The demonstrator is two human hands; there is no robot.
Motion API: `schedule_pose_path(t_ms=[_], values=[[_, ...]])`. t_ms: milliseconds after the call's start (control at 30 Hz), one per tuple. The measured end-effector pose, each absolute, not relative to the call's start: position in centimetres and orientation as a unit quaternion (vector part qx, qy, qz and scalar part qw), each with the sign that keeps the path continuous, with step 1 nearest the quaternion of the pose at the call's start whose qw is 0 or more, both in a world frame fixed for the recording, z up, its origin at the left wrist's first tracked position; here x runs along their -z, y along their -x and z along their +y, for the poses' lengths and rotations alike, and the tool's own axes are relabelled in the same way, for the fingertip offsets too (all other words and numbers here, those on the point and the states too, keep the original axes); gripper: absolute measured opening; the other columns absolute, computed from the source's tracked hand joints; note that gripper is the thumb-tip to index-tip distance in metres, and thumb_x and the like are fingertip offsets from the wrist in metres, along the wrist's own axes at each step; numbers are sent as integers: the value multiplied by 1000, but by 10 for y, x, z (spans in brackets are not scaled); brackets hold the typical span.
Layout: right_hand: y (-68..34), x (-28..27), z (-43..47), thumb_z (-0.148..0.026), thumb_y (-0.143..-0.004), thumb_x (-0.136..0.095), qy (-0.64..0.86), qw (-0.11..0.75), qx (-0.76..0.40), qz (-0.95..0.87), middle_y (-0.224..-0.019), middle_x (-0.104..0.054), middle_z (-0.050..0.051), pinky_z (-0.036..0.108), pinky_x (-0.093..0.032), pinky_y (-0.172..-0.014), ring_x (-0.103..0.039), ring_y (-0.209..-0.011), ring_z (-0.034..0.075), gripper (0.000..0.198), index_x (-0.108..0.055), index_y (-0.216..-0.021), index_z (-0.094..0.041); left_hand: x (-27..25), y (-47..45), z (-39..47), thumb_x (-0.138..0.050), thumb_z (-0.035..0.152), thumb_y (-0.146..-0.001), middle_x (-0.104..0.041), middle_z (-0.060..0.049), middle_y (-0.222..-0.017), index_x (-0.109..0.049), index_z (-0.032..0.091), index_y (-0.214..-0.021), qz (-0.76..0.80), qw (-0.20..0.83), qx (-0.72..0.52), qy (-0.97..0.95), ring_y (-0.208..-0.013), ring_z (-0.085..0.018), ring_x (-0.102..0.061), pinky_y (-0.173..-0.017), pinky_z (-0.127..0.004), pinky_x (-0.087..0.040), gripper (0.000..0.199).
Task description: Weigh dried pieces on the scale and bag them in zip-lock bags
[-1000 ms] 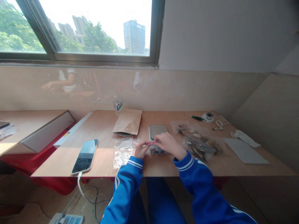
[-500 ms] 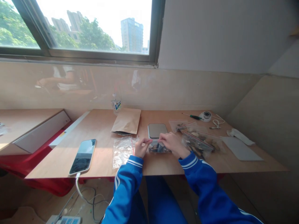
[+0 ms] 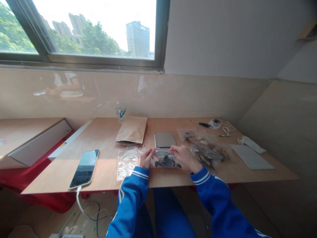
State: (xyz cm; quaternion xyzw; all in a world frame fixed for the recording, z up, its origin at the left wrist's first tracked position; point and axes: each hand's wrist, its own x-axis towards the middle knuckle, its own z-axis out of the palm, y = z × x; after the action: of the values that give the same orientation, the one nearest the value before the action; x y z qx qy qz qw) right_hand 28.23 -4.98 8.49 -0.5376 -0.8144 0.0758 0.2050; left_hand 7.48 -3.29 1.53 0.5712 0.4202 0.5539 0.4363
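- Holding: the left hand (image 3: pixel 146 158) is pinched on the left end of the upper edge of a clear bag (image 3: pixel 161 153); the right hand (image 3: pixel 184 157) pinches the same edge farther right.
- Change: one second ago the fingertips met; the right hand has since shifted rightward, leaving the edge stretched between both hands and the dark pieces (image 3: pixel 165 162) inside exposed to view. Seal state: cannot tell.
- Location: bag at the table's (image 3: pixel 106 178) near side, just before the silver-topped device (image 3: pixel 164 139).
- Pose: both forearms angle inward.
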Motion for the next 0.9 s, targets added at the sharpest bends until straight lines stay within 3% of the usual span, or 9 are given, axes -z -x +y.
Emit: schedule_pose_path(t_ms=[100,233,300,400,533,667,733,900], values=[[-285,-106,-64,-19,-90,-47,545,200,-103,-808,-82,-73,3,25,-39,-66,-65,-73,18,24,-70,-89,-24,-14,-76,-31,-58,61,-77,-70,-6,-64,-73,14,-81,422,475,-547,-545,-57,-16,-63,-48,-24,-44,49],[-325,-146,-74,-41,-92,-47,529,255,-228,-777,-87,-72,3,25,-44,-67,-64,-77,18,29,-69,-91,-21,-16,-75,-30,-47,66,-80,-64,-4,-56,-68,12,-79,445,493,-581,-470,-43,-11,-54,-40,-21,-36,58],[-363,-153,-69,-47,-90,-48,550,248,-235,-762,-80,-70,3,26,-45,-64,-63,-73,19,34,-69,-93,-20,-17,-75,-29,-46,66,-80,-61,-3,-53,-67,12,-76,462,481,-589,-456,-41,-9,-49,-38,-20,-32,58],[-419,-138,-59,-48,-87,-49,621,198,-99,-752,-76,-70,7,32,-46,-65,-63,-72,23,36,-70,-94,-20,-19,-75,-29,-50,67,-77,-59,-2,-50,-65,13,-71,475,474,-569,-475,-40,-8,-48,-38,-20,-30,57],[-443,-92,-65,-38,-89,-46,654,218,163,-706,-109,-67,17,44,-47,-80,-60,-97,31,38,-66,-112,-16,-18,-76,-28,-50,66,-77,-58,-1,-50,-64,13,-71,488,471,-562,-473,-40,-8,-48,-39,-19,-30,56],[-407,-40,-86,-32,-95,-36,613,255,182,-725,-132,-57,12,43,-43,-96,-54,-115,27,40,-60,-125,-20,-14,-75,-25,-50,68,-76,-59,-1,-52,-64,13,-72,500,482,-560,-452,-40,-9,-48,-38,-19,-29,57],[-391,-14,-91,-32,-96,-35,613,247,188,-727,-130,-59,11,45,-43,-96,-54,-116,29,39,-65,-117,-20,-13,-74,-24,-51,68,-75,-58,-1,-53,-64,13,-72,503,487,-554,-450,-40,-8,-48,-37,-19,-30,57],[-387,21,-90,-30,-96,-35,629,263,195,-706,-134,-57,8,47,-39,-101,-50,-122,28,39,-61,-124,-19,-12,-74,-26,-51,67,-76,-58,-2,-53,-64,13,-72,503,484,-547,-462,-40,-8,-48,-36,-18,-31,56]])
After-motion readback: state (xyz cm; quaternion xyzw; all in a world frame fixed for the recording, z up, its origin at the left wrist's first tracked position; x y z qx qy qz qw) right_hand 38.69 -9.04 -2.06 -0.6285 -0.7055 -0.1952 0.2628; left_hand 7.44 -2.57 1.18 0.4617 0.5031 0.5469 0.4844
